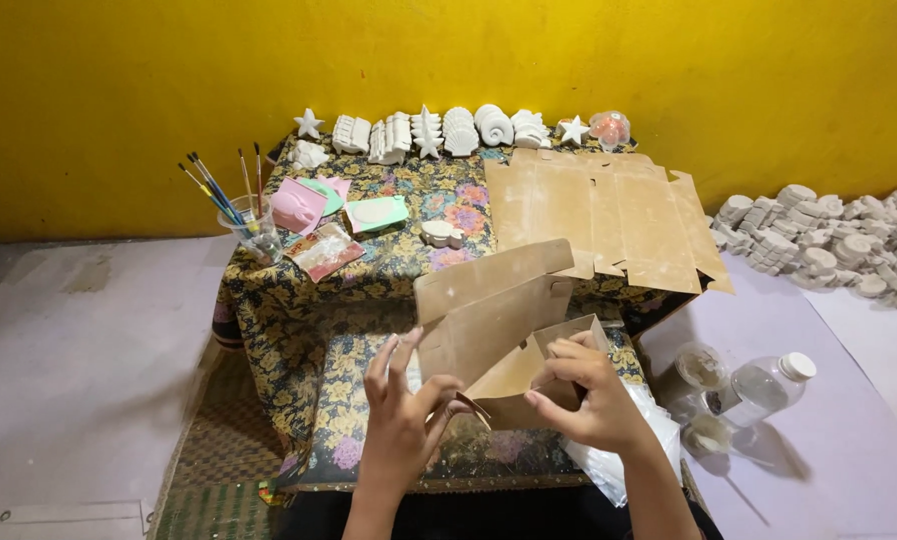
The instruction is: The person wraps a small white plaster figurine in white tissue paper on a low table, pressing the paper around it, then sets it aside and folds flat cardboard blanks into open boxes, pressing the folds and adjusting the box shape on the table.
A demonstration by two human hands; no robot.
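Both hands work a half-folded brown cardboard box blank (pixel 494 320) held up in front of the person, just above the near edge of the low table (pixel 299 330) draped in floral cloth. The left hand (pixel 404 420), at about seven o'clock from the blank, has its fingers spread and nearly straight, their tips pressing the lower left panel while the thumb tucks under the edge. The right hand (pixel 584 390), at about four o'clock, is curled partly closed, pinching a side flap between thumb and fingers. The card looks light, thin and fairly stiff along its panels but ready to bend at the scored creases, so it likely handles best when taken by the flat panels close to a fold, not by a loose flap tip, which would flex or tear. At one o'clock from it, more flat box blanks (pixel 609 215) lie stacked on the table. Towards twelve o'clock a row of white plaster figures (pixel 439 132) lines the yellow wall (pixel 119 90); at ten o'clock stands a cup of paintbrushes (pixel 249 225) beside pink and green moulds (pixel 334 205). A clear plastic bottle (pixel 764 385) lies on the floor at three o'clock.
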